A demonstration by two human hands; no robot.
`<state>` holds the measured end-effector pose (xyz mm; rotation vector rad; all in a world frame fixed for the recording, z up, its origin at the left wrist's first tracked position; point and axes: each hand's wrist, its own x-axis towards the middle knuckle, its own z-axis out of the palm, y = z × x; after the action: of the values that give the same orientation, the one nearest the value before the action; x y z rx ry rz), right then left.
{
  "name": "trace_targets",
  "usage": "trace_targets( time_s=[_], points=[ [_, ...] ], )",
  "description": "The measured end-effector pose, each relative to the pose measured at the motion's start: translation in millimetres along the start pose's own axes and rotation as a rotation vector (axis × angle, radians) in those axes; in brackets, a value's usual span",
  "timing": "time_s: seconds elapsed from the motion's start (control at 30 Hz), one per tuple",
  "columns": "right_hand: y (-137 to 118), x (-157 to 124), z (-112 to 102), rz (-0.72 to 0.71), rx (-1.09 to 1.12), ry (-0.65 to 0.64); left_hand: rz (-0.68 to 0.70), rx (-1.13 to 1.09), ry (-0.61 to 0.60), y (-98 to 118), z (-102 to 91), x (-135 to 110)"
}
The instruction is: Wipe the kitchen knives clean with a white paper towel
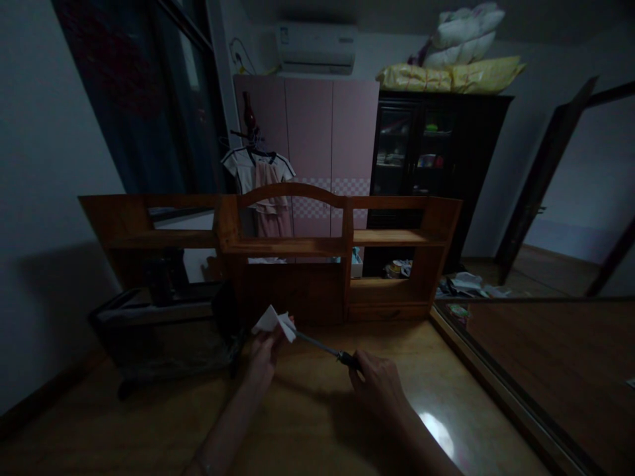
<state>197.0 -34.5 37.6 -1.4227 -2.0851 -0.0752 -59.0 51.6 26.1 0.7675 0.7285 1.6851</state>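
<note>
Head view. Left hand (264, 347) pinches folded white paper-like sheet (268, 320) at far end of slim grey metal rod (318, 344); around or against, can't tell. Right hand (381, 378) grips its black handle (350, 360). Contact made, seemingly mid-work; remainder unclear.

Rod (317, 343), tip hidden by white sheet (268, 319)

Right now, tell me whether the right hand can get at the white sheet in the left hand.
Probably yes: only open space and the thin rod lie between the right hand and the white sheet, though that hand's grip is on the black handle.
</note>
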Motion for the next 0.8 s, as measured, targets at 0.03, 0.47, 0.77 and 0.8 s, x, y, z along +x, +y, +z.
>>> trace_targets(
  time_s=[0.03, 0.47, 0.77, 0.8],
  points=[
    [0.4, -0.3, 1.2, -0.001, 0.001, 0.001, 0.003, 0.008, 0.009, 0.2, -2.2, 1.2],
    [-6.7, -3.8, 11.0, -0.021, 0.073, 0.049, -0.216, 0.293, -0.222, -38.6, 26.7, -38.1],
    [-5.9, -1.9, 15.7, -0.028, 0.129, -0.012, -0.197, 0.220, -0.263, -36.5, 32.9, -47.4],
    [-6.0, -1.7, 15.7, -0.023, 0.130, -0.013, -0.203, 0.194, -0.271, -36.9, 33.1, -47.5]
  ],
)
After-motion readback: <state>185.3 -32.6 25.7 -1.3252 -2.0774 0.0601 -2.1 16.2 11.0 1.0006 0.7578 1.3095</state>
